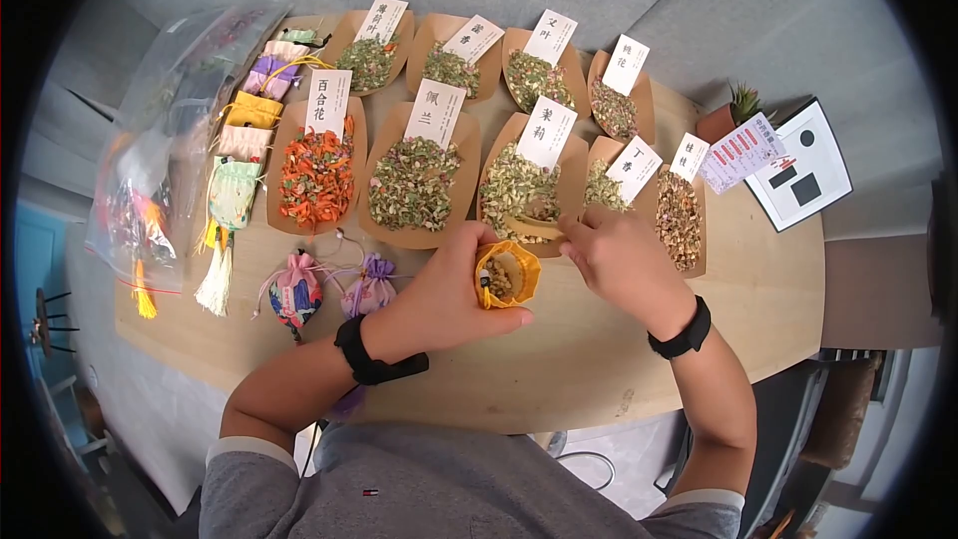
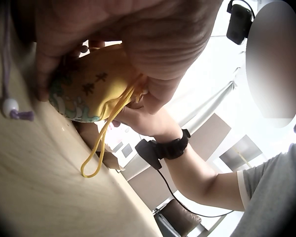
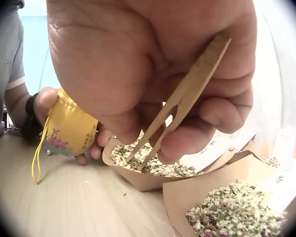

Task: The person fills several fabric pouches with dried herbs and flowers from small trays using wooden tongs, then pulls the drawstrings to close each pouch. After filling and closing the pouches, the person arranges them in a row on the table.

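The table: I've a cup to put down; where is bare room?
Bare table lies between the right hand and the front edge, and right of the end tray, below the white board. Crowded: the back, with paper trays, and the left, with pouches and a plastic bag.

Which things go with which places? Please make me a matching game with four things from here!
1. Tongs
2. Yellow pouch
3. Orange bits
4. Plant

A. In a pot
B. In the right hand
C. In a paper tray
D. In the left hand

Right pairs: 1-B, 2-D, 3-C, 4-A.
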The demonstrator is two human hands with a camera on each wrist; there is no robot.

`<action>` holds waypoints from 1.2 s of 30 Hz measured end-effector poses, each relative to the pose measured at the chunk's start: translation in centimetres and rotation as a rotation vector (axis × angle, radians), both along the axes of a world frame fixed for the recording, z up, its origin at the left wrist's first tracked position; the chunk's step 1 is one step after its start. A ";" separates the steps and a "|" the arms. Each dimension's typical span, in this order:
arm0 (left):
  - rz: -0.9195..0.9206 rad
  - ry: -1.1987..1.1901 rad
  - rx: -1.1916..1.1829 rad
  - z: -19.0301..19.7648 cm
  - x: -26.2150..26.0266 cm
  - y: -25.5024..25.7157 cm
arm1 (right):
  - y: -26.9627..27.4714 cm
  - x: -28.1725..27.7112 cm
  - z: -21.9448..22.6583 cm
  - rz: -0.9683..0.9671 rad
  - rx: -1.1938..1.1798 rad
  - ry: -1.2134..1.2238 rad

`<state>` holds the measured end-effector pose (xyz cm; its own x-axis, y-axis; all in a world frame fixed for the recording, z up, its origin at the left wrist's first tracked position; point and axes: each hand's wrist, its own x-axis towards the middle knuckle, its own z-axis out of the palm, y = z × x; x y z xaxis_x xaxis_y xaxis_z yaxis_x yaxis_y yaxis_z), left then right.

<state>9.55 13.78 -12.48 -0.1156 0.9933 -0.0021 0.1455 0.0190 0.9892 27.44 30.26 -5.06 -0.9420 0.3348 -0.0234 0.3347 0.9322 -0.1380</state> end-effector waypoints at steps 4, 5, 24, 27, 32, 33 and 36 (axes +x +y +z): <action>0.001 0.003 -0.013 0.2 0.0 0.0 | -0.2 0.1 -0.9 0.010 0.085 0.045; 0.001 0.004 -0.013 0.2 0.0 0.0 | -0.2 0.1 -1.0 0.010 0.085 0.045; 0.016 -0.003 0.004 0.3 0.1 0.0 | 0.9 0.1 2.0 -0.088 0.009 0.152; 0.025 -0.008 0.008 0.2 0.0 -0.1 | 0.6 0.3 3.7 -0.073 -0.010 0.208; 0.040 0.007 0.025 -0.2 0.0 -0.1 | -1.1 0.8 7.0 -0.035 -0.033 0.263; 0.037 0.006 0.029 -0.4 0.0 -0.1 | -1.5 0.9 7.6 -0.020 -0.069 0.276; 0.038 0.025 0.030 0.1 0.0 -0.1 | -2.9 1.0 8.8 -0.002 -0.114 0.253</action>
<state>9.53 13.69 -12.38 -0.1526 0.9878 0.0306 0.1703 -0.0042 0.9854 28.48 27.38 3.73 -0.9223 0.3449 0.1747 0.2778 0.9054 -0.3210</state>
